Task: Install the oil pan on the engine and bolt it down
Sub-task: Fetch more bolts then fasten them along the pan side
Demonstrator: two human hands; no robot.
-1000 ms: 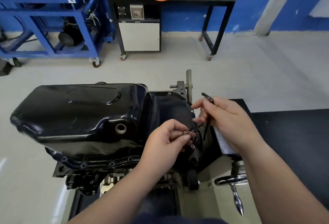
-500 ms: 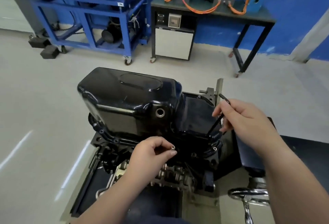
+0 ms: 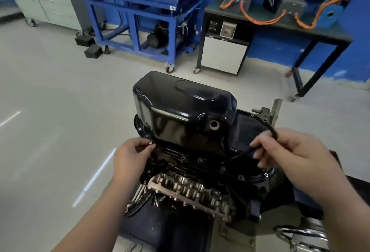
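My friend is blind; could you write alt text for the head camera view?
A person's left hand pinches a small bolt at the flange of a black oil pan seated on an engine, while the right hand holds a thin black tool. A blue cart stands behind.

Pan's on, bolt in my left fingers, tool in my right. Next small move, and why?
Probably start the bolt by finger into the flange at the near left corner of the oil pan: the left hand pinches it right at that edge, other bolts already sit along the near flange, and the right hand holds the black bent tool clear, ready to tighten afterwards.
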